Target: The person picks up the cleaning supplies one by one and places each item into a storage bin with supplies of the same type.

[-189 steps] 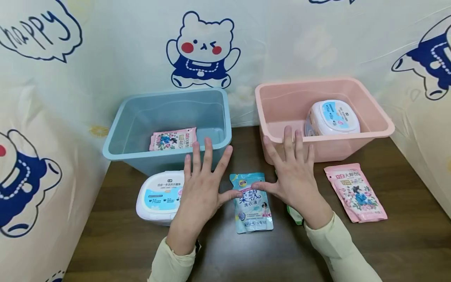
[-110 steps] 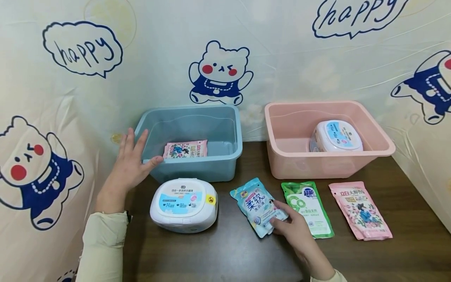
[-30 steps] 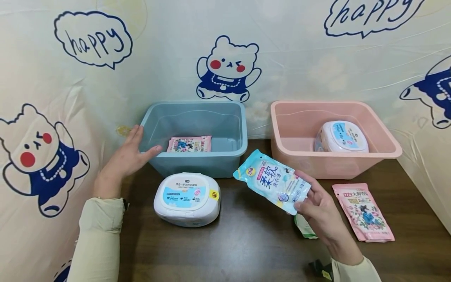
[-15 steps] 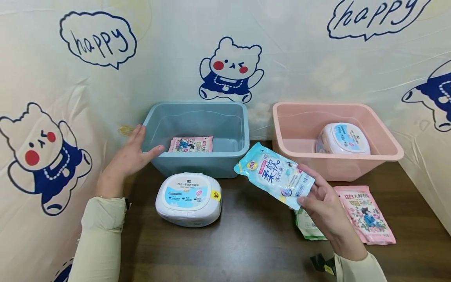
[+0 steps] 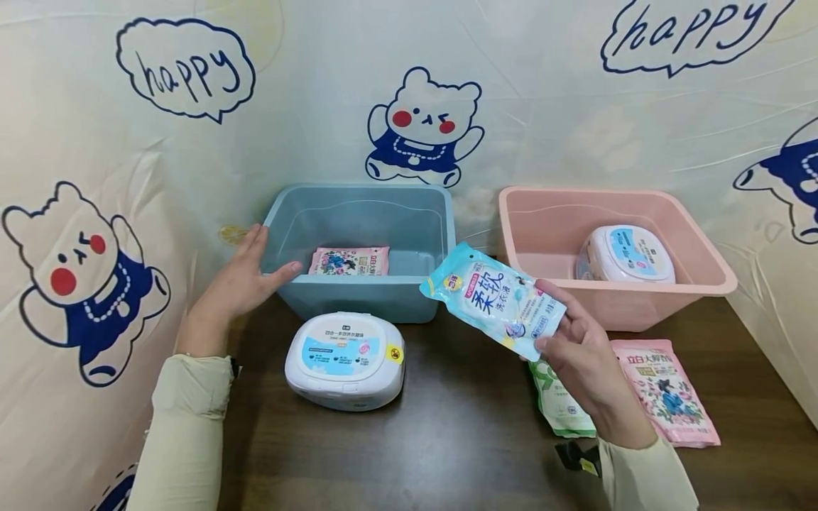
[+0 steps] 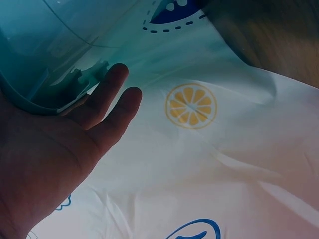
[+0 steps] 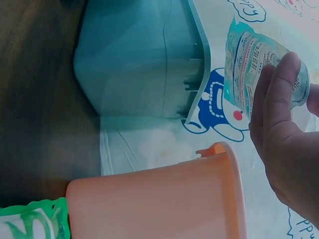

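My right hand (image 5: pixel 591 362) pinches the bottom end of a light blue laundry detergent pouch (image 5: pixel 495 301) between thumb and fingers. The pouch is off the table, tilted, its top end toward the blue bin (image 5: pixel 364 301). Its printed back shows in the right wrist view, where the pouch (image 7: pixel 246 64) is held at one end. My left hand (image 5: pixel 233 287) rests at the blue bin's left rim, fingers extended and thumb over the front corner. A pink pouch (image 5: pixel 350 261) lies inside that bin.
A pink bin (image 5: pixel 639 309) at the right holds a white lidded tub (image 5: pixel 629 254). Another white tub (image 5: pixel 345 362) stands before the blue bin. A green pouch (image 5: pixel 562 404), partly hidden by my right hand, and a pink pouch (image 5: pixel 664 390) lie on the table.
Both hands were spread above the table at first. My left hand went to the blue bin's rim. My right hand picked up the light blue pouch and raised it, lately edging it left.
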`<state>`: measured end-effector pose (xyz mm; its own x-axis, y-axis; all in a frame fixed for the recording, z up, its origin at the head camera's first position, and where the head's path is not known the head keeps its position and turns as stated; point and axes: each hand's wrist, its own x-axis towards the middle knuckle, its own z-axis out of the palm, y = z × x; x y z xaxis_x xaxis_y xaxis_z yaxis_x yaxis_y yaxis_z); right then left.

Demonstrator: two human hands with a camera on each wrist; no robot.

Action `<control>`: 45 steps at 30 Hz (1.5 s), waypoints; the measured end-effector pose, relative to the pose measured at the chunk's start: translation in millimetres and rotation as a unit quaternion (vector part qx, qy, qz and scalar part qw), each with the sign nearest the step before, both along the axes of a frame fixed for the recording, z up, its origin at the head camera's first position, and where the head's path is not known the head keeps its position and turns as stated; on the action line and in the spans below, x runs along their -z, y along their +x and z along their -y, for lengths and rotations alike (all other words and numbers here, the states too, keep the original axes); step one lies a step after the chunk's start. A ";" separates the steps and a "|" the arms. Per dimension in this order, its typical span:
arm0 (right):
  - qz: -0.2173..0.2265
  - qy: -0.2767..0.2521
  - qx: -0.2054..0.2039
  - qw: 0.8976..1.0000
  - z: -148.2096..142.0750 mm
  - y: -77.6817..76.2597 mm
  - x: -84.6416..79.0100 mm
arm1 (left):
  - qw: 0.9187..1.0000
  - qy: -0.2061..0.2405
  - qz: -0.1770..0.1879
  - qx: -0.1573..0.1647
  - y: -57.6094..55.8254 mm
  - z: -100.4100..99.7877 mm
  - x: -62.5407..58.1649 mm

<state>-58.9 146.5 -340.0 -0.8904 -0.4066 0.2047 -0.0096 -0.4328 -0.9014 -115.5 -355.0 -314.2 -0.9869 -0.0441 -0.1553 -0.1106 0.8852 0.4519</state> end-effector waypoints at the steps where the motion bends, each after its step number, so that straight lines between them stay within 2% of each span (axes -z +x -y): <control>1: 0.001 0.000 0.000 1.000 0.9 -1.7 -0.8 | 1.000 0.001 -0.001 0.001 -0.1 -0.2 -0.1; 14: 0.026 0.007 -0.008 1.000 11.0 -21.3 -9.3 | 1.000 0.001 -0.003 0.001 -1.2 -2.4 -3.1; 25: 0.018 -0.002 -0.021 1.000 22.9 -37.3 -10.5 | 1.000 0.003 -0.003 -0.006 0.0 -1.5 -2.5; 39: 0.060 0.027 -0.026 0.997 37.4 -52.7 -15.1 | 1.000 0.008 -0.008 -0.011 1.9 -0.8 -0.3; 45: 0.054 0.017 -0.021 0.998 47.3 -64.6 -19.9 | 1.000 0.011 -0.006 -0.014 3.3 -1.7 0.8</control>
<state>-123.5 99.2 -320.1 -0.8888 -0.4485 0.0939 0.1053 -0.3993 -0.9107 -112.2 -353.3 -315.0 -0.9873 -0.0681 -0.1438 -0.1289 0.8718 0.4725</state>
